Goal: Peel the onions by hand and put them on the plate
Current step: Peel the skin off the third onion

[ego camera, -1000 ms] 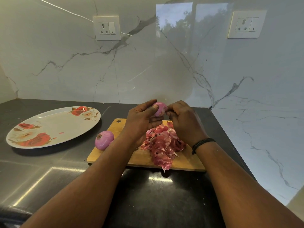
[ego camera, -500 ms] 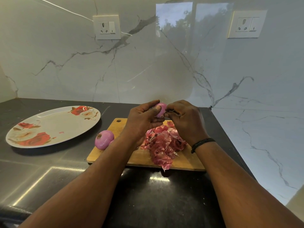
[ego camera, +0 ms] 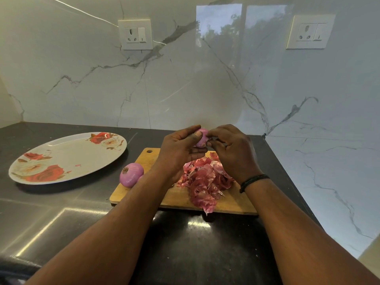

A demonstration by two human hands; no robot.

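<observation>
One head-worn view looks forward and down, close over the dark stone counter [ego camera: 61, 219], facing the white veined marble wall [ego camera: 185, 83] at 12 o'clock; both forearms enter from 6 o'clock.

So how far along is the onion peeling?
Done: a heap of red onion skins lies on the wooden cutting board. In hand: left hand and right hand work a small pink onion. Left: the purple onion and floral oval plate, bare.
</observation>
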